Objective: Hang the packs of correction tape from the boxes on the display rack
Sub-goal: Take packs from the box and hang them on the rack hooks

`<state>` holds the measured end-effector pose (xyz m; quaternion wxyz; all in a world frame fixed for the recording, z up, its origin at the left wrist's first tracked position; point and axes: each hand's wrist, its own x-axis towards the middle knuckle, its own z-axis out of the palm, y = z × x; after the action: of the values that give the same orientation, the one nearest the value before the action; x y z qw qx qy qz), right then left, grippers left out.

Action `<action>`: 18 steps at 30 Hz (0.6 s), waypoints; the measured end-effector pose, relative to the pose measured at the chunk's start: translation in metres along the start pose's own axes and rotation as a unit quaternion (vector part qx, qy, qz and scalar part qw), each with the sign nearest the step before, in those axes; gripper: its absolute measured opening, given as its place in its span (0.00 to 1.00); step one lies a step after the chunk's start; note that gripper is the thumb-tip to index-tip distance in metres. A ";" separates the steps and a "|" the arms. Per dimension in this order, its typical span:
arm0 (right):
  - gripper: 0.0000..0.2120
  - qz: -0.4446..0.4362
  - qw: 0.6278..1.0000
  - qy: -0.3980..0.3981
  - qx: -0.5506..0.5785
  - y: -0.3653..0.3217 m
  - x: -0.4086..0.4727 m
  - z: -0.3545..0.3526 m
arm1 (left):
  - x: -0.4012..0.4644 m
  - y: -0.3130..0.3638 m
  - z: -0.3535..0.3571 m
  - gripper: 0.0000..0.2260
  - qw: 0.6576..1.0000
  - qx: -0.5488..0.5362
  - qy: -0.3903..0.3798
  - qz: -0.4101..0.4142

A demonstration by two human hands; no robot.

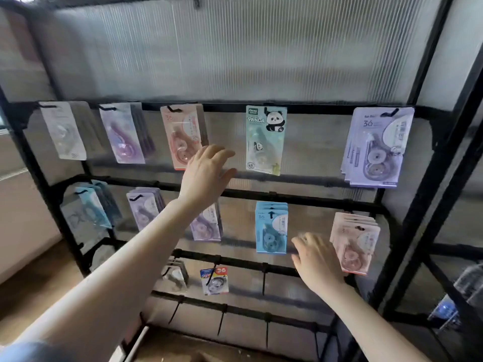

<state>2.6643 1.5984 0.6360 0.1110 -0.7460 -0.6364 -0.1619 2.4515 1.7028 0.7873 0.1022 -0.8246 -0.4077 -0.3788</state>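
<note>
Matt black metal rack (261, 108), glossy packs (266, 140)

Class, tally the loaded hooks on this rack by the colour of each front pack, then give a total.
Purple packs: 4
Pink packs: 2
Blue packs: 2
White packs: 2
Mint panda pack: 1
Red-topped pack: 1
Total: 12

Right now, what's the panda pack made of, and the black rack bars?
The panda pack looks like printed card under a glossy clear plastic bubble. The rack bars look like matte black painted metal, thin and straight, though plastic can't be ruled out.
</note>
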 end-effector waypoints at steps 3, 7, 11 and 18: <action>0.16 -0.005 1.000 -0.009 0.005 -0.019 -0.011 0.000 | -0.039 -0.015 0.003 0.16 1.000 -0.006 -0.016 -0.009; 0.17 -0.008 0.999 -0.044 -0.007 -0.051 -0.024 0.002 | -0.090 -0.043 0.012 0.17 0.998 -0.019 -0.052 -0.038; 0.17 0.003 0.996 -0.083 0.020 -0.090 -0.040 0.022 | -0.145 -0.080 0.022 0.17 0.993 -0.038 -0.092 -0.060; 0.19 0.066 0.982 -0.172 0.033 -0.159 -0.096 0.096 | -0.261 -0.162 0.067 0.17 0.970 -0.055 -0.212 -0.102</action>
<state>2.5043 1.5729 0.5040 0.0345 -0.7989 -0.6005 -0.0022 2.2673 1.6843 0.5340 -0.0713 -0.8447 -0.4802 -0.2255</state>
